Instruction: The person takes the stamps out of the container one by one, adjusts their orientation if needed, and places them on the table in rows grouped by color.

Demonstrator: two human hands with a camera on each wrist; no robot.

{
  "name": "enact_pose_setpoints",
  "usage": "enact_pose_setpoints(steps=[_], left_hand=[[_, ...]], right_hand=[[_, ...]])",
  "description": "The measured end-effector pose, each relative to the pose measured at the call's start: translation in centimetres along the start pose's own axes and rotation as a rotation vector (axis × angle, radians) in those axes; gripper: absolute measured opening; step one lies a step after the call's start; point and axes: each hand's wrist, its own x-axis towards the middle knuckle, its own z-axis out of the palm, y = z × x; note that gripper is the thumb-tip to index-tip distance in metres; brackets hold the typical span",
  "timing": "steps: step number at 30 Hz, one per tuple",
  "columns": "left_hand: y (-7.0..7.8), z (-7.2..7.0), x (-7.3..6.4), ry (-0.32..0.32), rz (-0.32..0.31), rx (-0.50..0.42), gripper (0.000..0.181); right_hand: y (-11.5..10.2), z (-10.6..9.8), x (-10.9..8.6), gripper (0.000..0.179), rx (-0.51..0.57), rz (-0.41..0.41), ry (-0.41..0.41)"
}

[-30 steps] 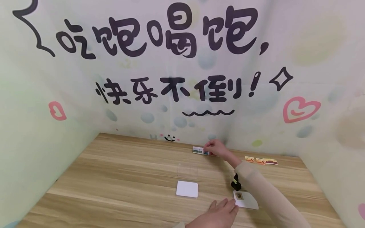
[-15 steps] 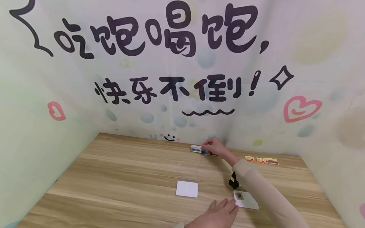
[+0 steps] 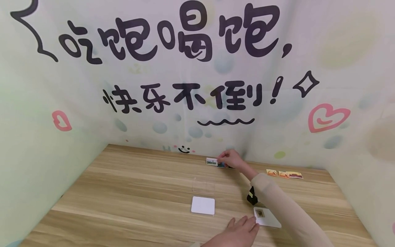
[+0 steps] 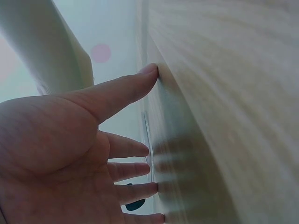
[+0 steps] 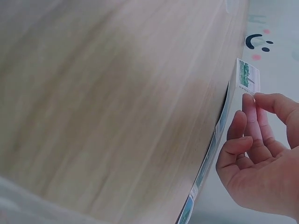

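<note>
Head view: the right hand (image 3: 232,159) is reaching to the back of the tabletop (image 3: 123,192), its fingers pinching a landscape stamp (image 3: 211,161) against the thumb. In the right wrist view that stamp is standing out from the fingertips, near a row of stamps (image 3: 220,164) that is running along the back edge; whether the two are touching is unclear. The left hand (image 3: 232,234) is resting low in front, its fingers straight and spread, the tips lying beside or on the edge of the right card (image 3: 270,220).

The work is apparently sitting at an early stage. One brown stamp (image 3: 260,213) is lying on the right card, near its back left corner, while the left card (image 3: 202,205) is showing plain white. The row and a group of orange and yellow stamps (image 3: 271,173) farther right are seemingly waiting to be handled.

As for containers, only flat holders are showing: the right card is bearing its single stamp, and a clear sheet (image 3: 203,185), perhaps a cover, is lying just behind the left card with nothing visible on it. A black object (image 3: 252,198) is standing just behind the right card, too small to identify.
</note>
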Motion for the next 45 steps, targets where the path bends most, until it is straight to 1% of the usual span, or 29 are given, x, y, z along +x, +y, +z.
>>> enact_pose_setpoints(steps=[2,6,11,14,19,25,30,37,40,42,44,45], left_hand=[[0.0,-0.1,0.0,-0.014,-0.007,-0.012,0.073],[0.1,-0.2,-0.1,-0.018,-0.023,-0.016,0.073],[0.2,0.0,-0.1,0.001,-0.030,0.003,0.070],[0.2,0.2,-0.1,0.015,-0.023,0.011,0.069],[-0.2,0.3,0.2,-0.005,0.008,-0.025,0.068],[-0.4,0.4,0.3,-0.007,0.028,-0.018,0.068],[-0.4,0.3,0.1,0.019,0.036,0.001,0.067],[-0.2,0.2,0.1,0.014,0.029,0.011,0.066],[-0.4,0.7,0.5,0.012,0.026,0.016,0.067],[-0.8,1.9,1.2,0.017,0.031,0.023,0.069],[-1.3,3.5,2.3,0.010,0.036,0.020,0.072],[-1.4,3.8,2.5,0.010,0.039,0.022,0.073]], right_hand=[[-0.1,0.1,0.0,0.015,-0.003,0.003,0.000],[-0.1,0.4,0.0,0.015,-0.011,-0.001,0.002],[-0.1,0.6,0.1,0.015,-0.028,0.003,0.016],[0.0,0.7,0.1,0.015,-0.042,0.005,0.028],[0.0,0.7,0.1,0.015,-0.062,0.004,0.031],[0.1,0.8,0.2,0.014,-0.058,0.010,0.030],[0.3,0.9,0.5,0.013,-0.072,-0.005,0.036],[0.5,0.9,0.6,0.012,-0.107,-0.032,0.053],[0.4,0.9,0.6,0.011,-0.134,-0.045,0.057],[0.3,0.9,0.5,0.011,-0.145,-0.047,0.056],[0.2,0.9,0.5,0.011,-0.152,-0.044,0.056],[0.2,0.9,0.5,0.011,-0.153,-0.041,0.055]])
